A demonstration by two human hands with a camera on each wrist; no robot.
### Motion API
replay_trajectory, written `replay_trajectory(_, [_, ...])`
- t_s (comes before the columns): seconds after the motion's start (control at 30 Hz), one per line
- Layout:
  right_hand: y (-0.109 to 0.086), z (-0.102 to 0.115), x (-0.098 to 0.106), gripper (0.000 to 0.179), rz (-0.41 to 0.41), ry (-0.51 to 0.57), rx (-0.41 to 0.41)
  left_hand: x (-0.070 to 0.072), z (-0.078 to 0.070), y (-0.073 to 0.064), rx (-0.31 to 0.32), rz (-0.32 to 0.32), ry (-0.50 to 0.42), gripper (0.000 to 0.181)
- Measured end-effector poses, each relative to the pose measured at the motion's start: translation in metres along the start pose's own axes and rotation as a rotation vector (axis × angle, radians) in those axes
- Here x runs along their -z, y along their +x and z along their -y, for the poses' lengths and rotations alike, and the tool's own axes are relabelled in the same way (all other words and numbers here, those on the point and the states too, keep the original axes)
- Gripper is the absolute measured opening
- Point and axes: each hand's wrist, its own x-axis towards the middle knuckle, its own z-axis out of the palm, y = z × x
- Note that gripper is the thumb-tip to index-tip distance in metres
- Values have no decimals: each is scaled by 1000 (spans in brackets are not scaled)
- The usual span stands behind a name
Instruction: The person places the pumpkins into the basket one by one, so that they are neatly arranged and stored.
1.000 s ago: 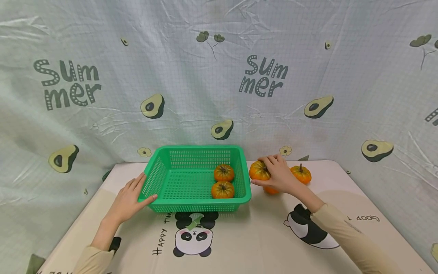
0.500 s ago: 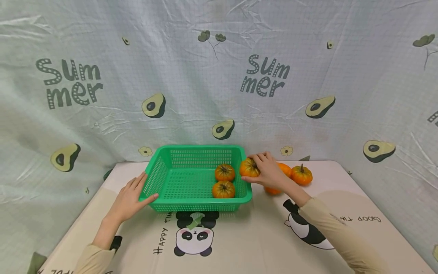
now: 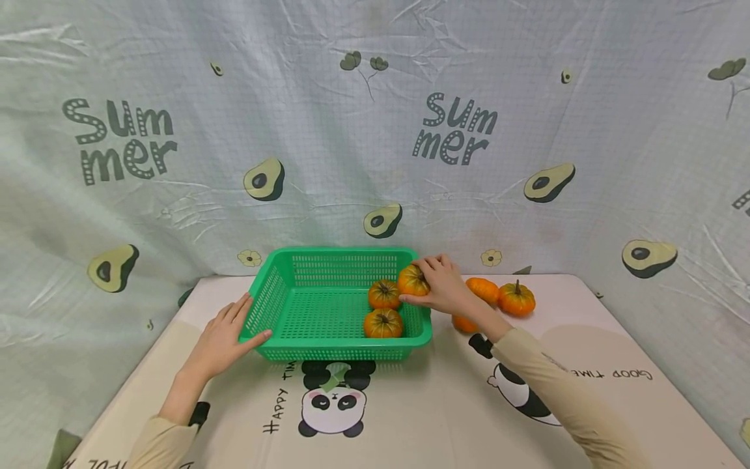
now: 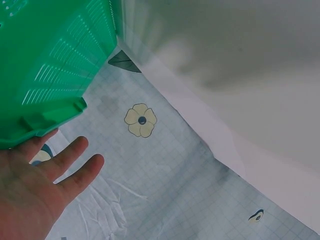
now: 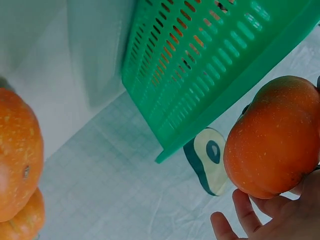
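Observation:
My right hand (image 3: pixel 446 286) grips a small orange-yellow pumpkin (image 3: pixel 413 280) above the right side of a green plastic basket (image 3: pixel 346 343). Seen from the right wrist, the held pumpkin (image 5: pixel 275 137) is over the basket's rim level, its lower side smooth and orange. Two more pumpkins sit inside the basket along its right side, a back pumpkin (image 3: pixel 384 293) and a front pumpkin (image 3: pixel 383 324). My left hand (image 3: pixel 219 339) rests on the basket's left rim, thumb toward the front corner. In the left wrist view, its fingers (image 4: pixel 75 155) are straight and spread beside the rim.
Right of the basket stand three more pumpkins: one orange pumpkin (image 3: pixel 484 290), one stemmed pumpkin (image 3: pixel 517 299) and one partly behind my wrist (image 3: pixel 465 324). A printed cloth (image 3: pixel 334 417) covers the table. A patterned curtain (image 3: pixel 328 130) hangs close behind the basket.
My right hand has carried the pumpkin leftward, from beside the basket to over its right side. The pumpkins behind that hand show more now. The left hand has stayed at the rim.

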Motion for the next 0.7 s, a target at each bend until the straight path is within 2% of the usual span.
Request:
replay_trajectory(0.37, [27, 13, -1, 70, 29, 1, 11, 1, -1, -1, 3, 3, 0, 83])
replay_trajectory(0.7, [53, 32, 9, 72, 76, -11, 17, 1, -2, -1, 8, 9, -1, 83])
